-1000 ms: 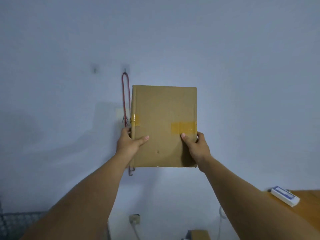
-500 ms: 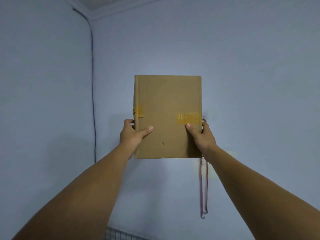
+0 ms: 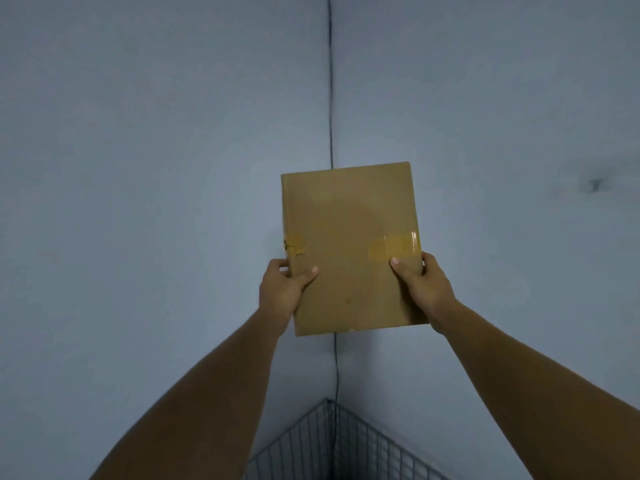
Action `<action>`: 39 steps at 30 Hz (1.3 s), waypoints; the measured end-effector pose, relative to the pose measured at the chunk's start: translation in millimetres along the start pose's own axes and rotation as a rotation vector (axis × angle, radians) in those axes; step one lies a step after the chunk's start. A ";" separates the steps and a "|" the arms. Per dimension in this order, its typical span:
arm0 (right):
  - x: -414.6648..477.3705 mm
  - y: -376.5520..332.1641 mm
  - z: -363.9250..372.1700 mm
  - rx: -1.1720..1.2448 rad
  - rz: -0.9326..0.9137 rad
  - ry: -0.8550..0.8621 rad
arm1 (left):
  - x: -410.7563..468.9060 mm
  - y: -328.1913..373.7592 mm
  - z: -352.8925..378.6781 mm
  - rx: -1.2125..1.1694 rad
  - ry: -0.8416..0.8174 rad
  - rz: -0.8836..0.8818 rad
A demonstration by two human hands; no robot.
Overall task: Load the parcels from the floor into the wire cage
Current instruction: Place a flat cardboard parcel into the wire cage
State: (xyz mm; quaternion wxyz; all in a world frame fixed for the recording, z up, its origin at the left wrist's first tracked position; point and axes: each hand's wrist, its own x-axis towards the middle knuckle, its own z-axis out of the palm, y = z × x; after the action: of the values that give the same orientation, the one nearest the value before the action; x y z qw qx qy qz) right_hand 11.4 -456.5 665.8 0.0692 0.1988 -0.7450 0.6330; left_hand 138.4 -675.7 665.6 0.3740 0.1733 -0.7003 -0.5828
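1. Faces into a dim room corner between two plain blue-grey walls (image 3: 138, 168); no view of the floor.
2. Looks along a thin dark cable (image 3: 330, 98) running straight down the corner line, hidden for its middle stretch behind the parcel, then out again below it and down to the cage.
3. Catches a small dark mark (image 3: 595, 184) on the right-hand wall, well apart from everything else.
4. Takes in only the top corner of the wire cage (image 3: 298, 432) at the bottom edge: grey mesh, two sides meeting right under the wall corner, inside not visible.
5. Holds one flat brown cardboard parcel (image 3: 349, 216) up in the air, above the cage and clear of it, broad face to the camera, top leaning slightly left.
6. Shows two strips of yellowish tape (image 3: 398, 244) at mid-height, one wrapped over each side edge of the parcel.
7. Grips the parcel's left edge with the left hand (image 3: 282, 292): thumb flat on the front face just under the left strip, fingers curled round behind the edge.
8. Grips the right edge with the right hand (image 3: 427, 289) in the same way: thumb on the front with its tip at the lower rim of the right strip, fingers wrapped round behind.
9. Reaches up with bare forearms (image 3: 221, 393) from both bottom corners, the left one covering part of the cage's left side.
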 end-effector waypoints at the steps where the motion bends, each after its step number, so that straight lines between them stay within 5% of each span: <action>1: 11.7 12.3 12.1 -0.013 0.000 -0.029 | 6.0 -16.4 -1.3 0.047 0.039 -0.011; 12: 50.5 255.6 169.0 -0.165 0.317 -0.579 | 3.8 -290.2 -12.1 0.386 0.214 -0.562; 27: -86.6 663.4 269.7 -0.417 0.823 -0.914 | -128.6 -701.9 46.2 0.623 -0.019 -1.252; 34: -137.7 784.6 341.3 -0.417 0.892 -1.046 | -172.3 -803.7 62.5 0.905 -0.107 -1.331; 39: -171.0 857.8 393.7 -0.463 0.836 -1.120 | -215.1 -890.2 60.8 0.931 -0.559 -0.999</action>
State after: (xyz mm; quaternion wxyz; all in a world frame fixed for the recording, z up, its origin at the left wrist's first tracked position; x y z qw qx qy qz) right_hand -103.6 -700.5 -254.7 -0.5284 0.1720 -0.7969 0.2368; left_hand 64.3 -719.9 -248.1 -0.2405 0.4574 -0.7820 -0.3484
